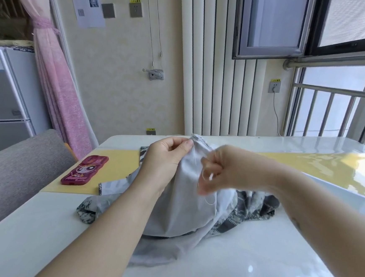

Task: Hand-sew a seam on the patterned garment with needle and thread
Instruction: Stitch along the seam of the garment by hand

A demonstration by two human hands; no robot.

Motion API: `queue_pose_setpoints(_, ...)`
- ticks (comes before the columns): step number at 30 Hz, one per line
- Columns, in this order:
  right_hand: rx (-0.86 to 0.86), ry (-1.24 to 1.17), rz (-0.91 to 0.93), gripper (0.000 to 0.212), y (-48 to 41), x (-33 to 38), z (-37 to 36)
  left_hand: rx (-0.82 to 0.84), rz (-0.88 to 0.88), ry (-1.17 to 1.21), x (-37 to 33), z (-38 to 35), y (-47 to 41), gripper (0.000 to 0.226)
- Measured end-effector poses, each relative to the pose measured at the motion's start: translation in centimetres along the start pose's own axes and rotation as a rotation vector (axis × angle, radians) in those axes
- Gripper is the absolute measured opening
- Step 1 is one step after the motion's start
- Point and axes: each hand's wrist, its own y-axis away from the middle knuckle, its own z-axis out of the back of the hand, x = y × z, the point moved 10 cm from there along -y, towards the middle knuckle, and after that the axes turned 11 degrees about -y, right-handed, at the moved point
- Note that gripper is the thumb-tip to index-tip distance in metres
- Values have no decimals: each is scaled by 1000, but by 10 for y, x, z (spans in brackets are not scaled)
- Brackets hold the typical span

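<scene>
Tabletop (254,264), white and glossy, carries the garment (183,204), which is heaped at its centre with the plain pale side up and the grey pattern spilling out toward 4 o'clock. Your left hand (164,158) pinches the garment's top edge at 12 o'clock of the heap and lifts it into a peak. Your right hand (222,170) is blurred, its fingers curled round the thread (195,161). A pink phone (85,170) lies well apart at 9 o'clock. The needle does not show.

The likeliest trouble is slack: a loose loop of thread hangs at 6 o'clock below your right fingers, and it could knot on itself or snag a fold as you draw it through. Pull too hard and the thin cloth may pucker, or the thread may snap. If your left pinch slips, the edge drops and you lose the seam line. With the needle hidden, mind your fingertips.

The held edge sits between your hands, touching the left, just beside the right at its 9 o'clock.
</scene>
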Motion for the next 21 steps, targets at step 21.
queue_pose_setpoints(21, -364, -120, 119, 54, 6, 16, 27, -9, -58, -62, -4, 2, 1, 8)
